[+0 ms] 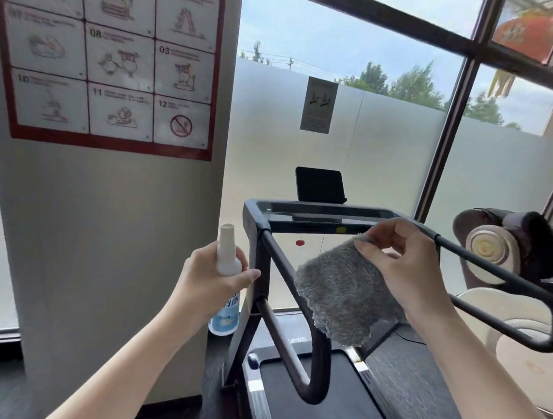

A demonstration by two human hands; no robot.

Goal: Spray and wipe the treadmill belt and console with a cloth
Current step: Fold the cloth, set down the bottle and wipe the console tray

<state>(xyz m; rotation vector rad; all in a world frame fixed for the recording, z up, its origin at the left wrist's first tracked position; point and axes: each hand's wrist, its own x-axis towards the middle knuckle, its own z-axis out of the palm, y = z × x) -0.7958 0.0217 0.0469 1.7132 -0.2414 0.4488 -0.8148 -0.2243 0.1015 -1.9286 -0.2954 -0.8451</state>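
Poster [111,48]: red-bordered, numbered panels, fixed to a pale pillar [113,226]. Left hand [208,280]: grip wrapped round the bottle [228,262], white with a blue label, which stood upright just left of the left rail [277,318]. Console [319,215]: dark and glossy, spanning the two rails, with a black screen [320,186] standing behind it. Belt [333,403]: black, low in view between the rails. Cloth [345,291]: grey, shaggy, hung in the air below the console and above the belt's front end; whether it touched the left rail could not be told. Right hand [402,263]: grip pinched the cloth's top edge between thumb and fingertips. Right rail [500,277]: dark tube. Chair [489,245]: padded, beyond that rail, by the window [394,146].
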